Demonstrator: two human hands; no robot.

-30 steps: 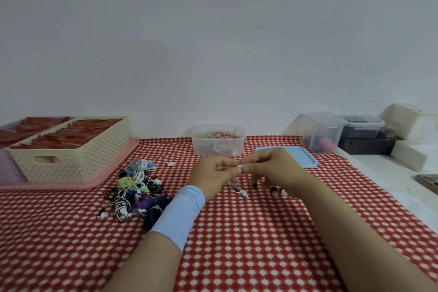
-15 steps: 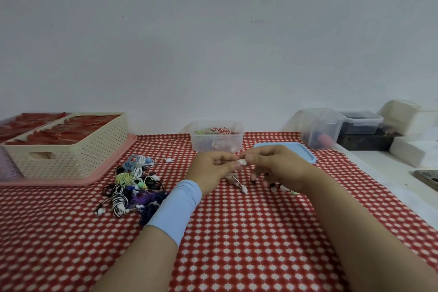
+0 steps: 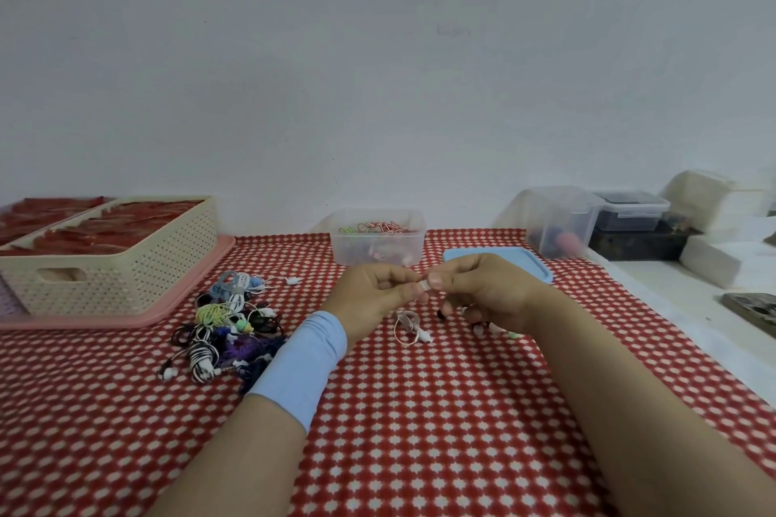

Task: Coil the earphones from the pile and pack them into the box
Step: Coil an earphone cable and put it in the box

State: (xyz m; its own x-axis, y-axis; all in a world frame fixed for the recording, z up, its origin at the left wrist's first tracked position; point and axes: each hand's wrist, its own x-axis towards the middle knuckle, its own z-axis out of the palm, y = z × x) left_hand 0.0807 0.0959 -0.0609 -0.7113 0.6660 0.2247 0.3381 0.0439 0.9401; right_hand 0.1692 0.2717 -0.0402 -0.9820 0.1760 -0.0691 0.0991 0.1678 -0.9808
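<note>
- White earphone [image 3: 408,325]: one end is pinched betw. both hands at centre frame. The rest of the cord dangles onto the cloth [image 3: 420,411] just below, prob. held up so the slack hangs free and winds w/o snagging.
- L hand [image 3: 378,294]: fingers curled, thumb and fingertips clamping the white end. Looks like the anchor hand.
- R hand [image 3: 483,290]: its fingertips meet the L's on the same white bit, also pinching. Prob. the hand that does the winding.
- Pile [image 3: 226,327]: centre-left, beside the L wrist, a tangle of multi-colour sets. It sits near enough for a quick reach.
- Box [image 3: 376,239]: clear tub at upper centre, just behind the hands, open, with some coloured cords already inside. Lid [image 3: 533,264] lies flat to its right, so a finished coil can drop straight in.
- Step, as I judge it: coil barely begun, since most of the cord is loose.
- Small buds on the cloth under the R hand are too small to tell if they're from the same set.
- Basket [image 3: 109,260] on a pink tray [image 3: 189,294] at upper left seems unrelated.
</note>
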